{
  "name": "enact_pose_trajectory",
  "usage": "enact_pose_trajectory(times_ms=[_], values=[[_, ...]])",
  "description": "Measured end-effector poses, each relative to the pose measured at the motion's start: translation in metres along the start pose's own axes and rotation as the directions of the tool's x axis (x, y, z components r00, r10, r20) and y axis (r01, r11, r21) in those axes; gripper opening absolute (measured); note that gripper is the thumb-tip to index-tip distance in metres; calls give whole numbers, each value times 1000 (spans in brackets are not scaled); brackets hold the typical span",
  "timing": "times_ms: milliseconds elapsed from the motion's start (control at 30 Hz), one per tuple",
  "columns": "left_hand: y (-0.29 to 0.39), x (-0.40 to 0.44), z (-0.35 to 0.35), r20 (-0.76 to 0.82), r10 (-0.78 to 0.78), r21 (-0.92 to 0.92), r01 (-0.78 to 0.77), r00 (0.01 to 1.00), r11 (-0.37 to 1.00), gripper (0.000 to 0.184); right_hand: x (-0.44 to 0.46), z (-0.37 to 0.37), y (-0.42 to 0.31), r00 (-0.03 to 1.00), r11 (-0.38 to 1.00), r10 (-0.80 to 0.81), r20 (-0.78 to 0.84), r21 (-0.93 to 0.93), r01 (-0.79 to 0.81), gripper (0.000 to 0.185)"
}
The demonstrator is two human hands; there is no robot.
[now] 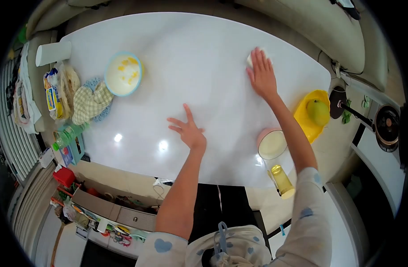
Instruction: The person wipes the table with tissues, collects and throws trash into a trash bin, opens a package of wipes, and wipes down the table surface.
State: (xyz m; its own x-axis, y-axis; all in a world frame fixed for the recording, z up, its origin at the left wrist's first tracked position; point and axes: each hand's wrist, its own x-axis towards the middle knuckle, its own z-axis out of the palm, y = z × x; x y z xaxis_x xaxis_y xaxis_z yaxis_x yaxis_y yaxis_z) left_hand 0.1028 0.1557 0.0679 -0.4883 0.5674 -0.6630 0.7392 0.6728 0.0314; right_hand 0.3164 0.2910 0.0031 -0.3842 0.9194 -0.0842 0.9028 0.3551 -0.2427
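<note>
My right hand (pixel 262 78) lies flat over a small white cloth or tissue (pixel 250 60) toward the far right of the table. Most of that white piece is hidden under the palm and fingers; its left edge shows. Nearer the middle, my left hand (pixel 190 132) is spread with its fingers apart and nothing in it, low over or resting on the white table (pixel 190 58). Beneath my right forearm are a pink bowl (pixel 272 144) and a yellow dish (pixel 304 112) holding a green-yellow fruit (pixel 318 112).
A blue-rimmed bowl (pixel 124 74) with yellow bits stands at left. Beside it lie a checked oven mitt (pixel 92 103), bagged bread (pixel 64 91), a clear bottle (pixel 70 135) and a white container (pixel 53 53). A bottle of yellow liquid (pixel 281 181) is at the front right edge.
</note>
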Motion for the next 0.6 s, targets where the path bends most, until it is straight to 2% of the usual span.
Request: enact_pose_trajectory(times_ms=[67, 100, 133, 167, 200, 233, 300, 367, 433, 500, 533, 600], values=[[1, 2, 0, 18, -20, 61, 19, 1000, 998, 107, 26, 17, 0, 919, 964, 247, -306, -20, -265, 57], [0, 2, 1, 22, -11, 63, 10, 1000, 998, 107, 34, 24, -17, 890, 950, 292, -351, -3, -313, 58], [-1, 2, 2, 15, -2, 71, 1, 1000, 997, 107, 37, 18, -40, 924, 957, 280, -261, 7, -289, 59], [-3, 3, 3, 6, 8, 80, -8, 1000, 997, 108, 30, 23, -65, 942, 968, 241, -234, 134, -214, 59], [-7, 5, 8, 8, 17, 84, -17, 1000, 996, 108, 16, 27, -93, 969, 980, 166, -184, 138, -142, 60], [-13, 8, 15, -28, 45, 86, -43, 999, 995, 108, -5, 22, -120, 989, 976, 117, -91, 196, -97, 64], [-14, 11, 14, -70, 89, 93, -83, 994, 992, 109, -63, 25, -158, 998, 964, 62, -3, 261, -59, 61], [-9, 7, 7, -42, 48, 78, -44, 998, 996, 109, -111, 22, -167, 995, 957, 92, 31, 273, -97, 59], [-11, 9, 9, -52, 76, 117, -69, 996, 991, 110, -140, 16, -153, 974, 970, 155, 167, 159, -182, 59], [-6, 9, 4, -8, 21, 170, -19, 1000, 985, 111, -132, 19, -120, 937, 932, 343, 70, 102, -349, 58], [-8, 10, 5, -4, 29, 175, -27, 1000, 984, 111, -117, 12, -101, 910, 910, 412, -44, 73, -409, 57], [-11, 14, 10, -43, 41, 224, -30, 998, 974, 113, -84, 14, -73, 835, 857, 515, -194, 112, -503, 57]])
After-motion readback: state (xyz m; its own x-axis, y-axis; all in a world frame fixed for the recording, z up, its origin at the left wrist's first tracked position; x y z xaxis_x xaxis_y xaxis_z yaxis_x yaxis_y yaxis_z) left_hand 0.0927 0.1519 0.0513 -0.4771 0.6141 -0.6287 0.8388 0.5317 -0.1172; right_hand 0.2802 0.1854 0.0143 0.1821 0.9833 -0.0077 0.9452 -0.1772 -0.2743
